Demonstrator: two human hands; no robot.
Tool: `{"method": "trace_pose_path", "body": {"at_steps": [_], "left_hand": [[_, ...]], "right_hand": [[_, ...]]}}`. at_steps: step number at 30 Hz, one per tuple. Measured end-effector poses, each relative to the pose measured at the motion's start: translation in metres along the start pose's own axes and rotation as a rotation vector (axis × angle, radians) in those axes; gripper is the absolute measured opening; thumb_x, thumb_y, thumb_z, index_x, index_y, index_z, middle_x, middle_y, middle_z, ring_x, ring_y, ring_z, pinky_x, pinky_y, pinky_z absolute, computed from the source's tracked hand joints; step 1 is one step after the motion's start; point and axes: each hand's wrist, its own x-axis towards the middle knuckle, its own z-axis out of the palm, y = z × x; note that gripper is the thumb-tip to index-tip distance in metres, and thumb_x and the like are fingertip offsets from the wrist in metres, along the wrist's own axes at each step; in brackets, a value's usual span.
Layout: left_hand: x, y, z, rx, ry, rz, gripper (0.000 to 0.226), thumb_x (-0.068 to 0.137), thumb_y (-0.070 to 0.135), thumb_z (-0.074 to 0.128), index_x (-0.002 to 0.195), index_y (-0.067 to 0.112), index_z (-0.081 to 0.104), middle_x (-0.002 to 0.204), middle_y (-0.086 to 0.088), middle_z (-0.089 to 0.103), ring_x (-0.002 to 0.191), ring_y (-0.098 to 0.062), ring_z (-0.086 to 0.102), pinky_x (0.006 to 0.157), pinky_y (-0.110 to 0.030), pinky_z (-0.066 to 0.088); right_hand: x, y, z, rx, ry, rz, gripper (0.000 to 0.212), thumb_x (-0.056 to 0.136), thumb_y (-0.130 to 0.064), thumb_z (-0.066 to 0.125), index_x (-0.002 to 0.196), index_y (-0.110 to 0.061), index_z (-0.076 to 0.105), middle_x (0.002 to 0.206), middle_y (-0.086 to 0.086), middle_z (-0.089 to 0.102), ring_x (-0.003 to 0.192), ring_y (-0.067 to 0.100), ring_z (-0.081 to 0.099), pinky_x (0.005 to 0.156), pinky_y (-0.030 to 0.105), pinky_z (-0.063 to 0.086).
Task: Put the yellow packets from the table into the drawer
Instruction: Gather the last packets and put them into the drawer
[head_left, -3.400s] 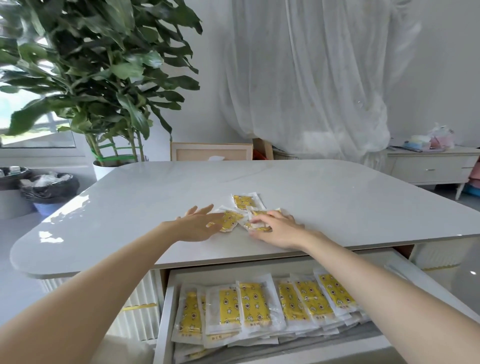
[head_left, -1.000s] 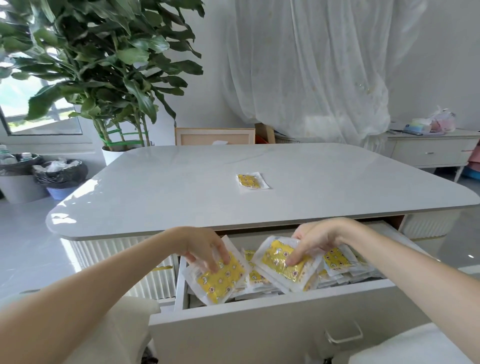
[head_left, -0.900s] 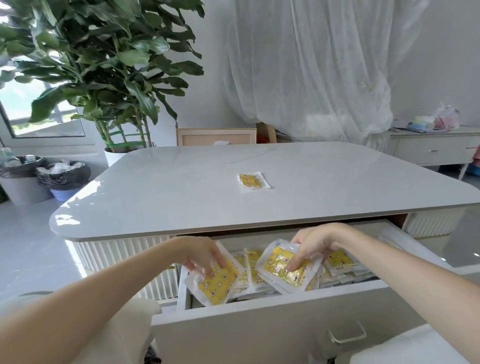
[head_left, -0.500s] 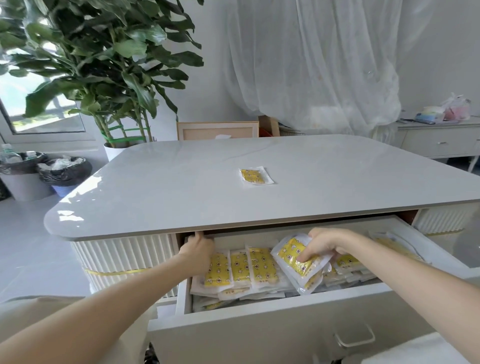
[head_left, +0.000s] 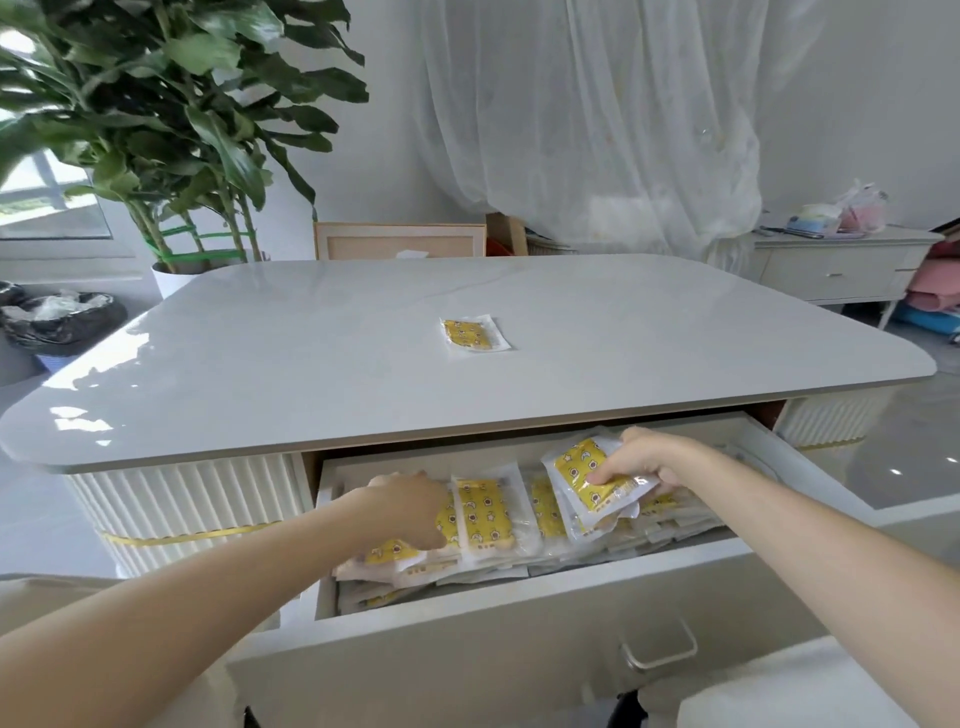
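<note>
Both my hands are in the open drawer (head_left: 467, 654): my left hand (head_left: 410, 512) presses flat on the packets (head_left: 488, 514) stacked there, my right hand (head_left: 641, 460) pinches one packet (head_left: 587, 480). One last packet (head_left: 474, 334) lies on the table (head_left: 260, 353). Print unreadable.

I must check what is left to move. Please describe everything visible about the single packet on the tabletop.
The packet on the table is a flat, clear plastic pouch with pale edges and a yellow patterned inside. It lies flat near the middle of the glossy white table, slightly turned. Nothing touches it; both hands are down in the drawer.
</note>
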Motion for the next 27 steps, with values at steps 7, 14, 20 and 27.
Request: {"method": "trace_pose_path", "body": {"at_steps": [7,14,20,27], "left_hand": [[0.021,0.057,-0.017,-0.069,0.205,0.209,0.046,0.094,0.031,0.042,0.14,0.024,0.039,0.131,-0.002,0.049,0.117,-0.024,0.052,0.092,-0.038,0.048],[0.064,0.082,-0.027,-0.097,0.248,0.271,0.045,0.094,0.024,0.04,0.139,0.027,0.038,0.135,0.0,0.047,0.117,-0.023,0.053,0.087,-0.034,0.047],[0.085,0.097,-0.032,-0.08,0.261,0.31,0.044,0.096,0.027,0.039,0.14,0.026,0.037,0.136,-0.002,0.047,0.114,-0.024,0.055,0.088,-0.038,0.05],[0.098,0.097,-0.027,-0.09,0.264,0.327,0.042,0.096,0.03,0.039,0.138,0.028,0.039,0.138,0.0,0.045,0.116,-0.023,0.054,0.091,-0.039,0.049]], "right_hand": [[0.008,0.035,-0.037,0.032,0.054,0.121,0.013,0.086,-0.012,0.067,0.083,-0.006,0.056,0.099,0.017,0.071,0.09,0.032,0.069,0.06,0.03,0.047],[0.027,0.078,-0.08,0.06,0.327,0.19,0.049,0.082,-0.007,0.071,0.123,0.0,0.047,0.112,0.02,0.06,0.087,0.034,0.063,0.07,0.036,0.047],[0.049,0.098,-0.096,0.148,0.494,0.208,0.082,0.075,-0.004,0.078,0.141,-0.005,0.03,0.14,0.015,0.045,0.128,0.036,0.045,0.093,0.046,0.047],[0.07,0.105,-0.093,-0.155,0.682,0.195,0.064,0.08,-0.008,0.073,0.133,0.002,0.039,0.133,0.019,0.053,0.12,0.033,0.055,0.088,0.036,0.049]]}}
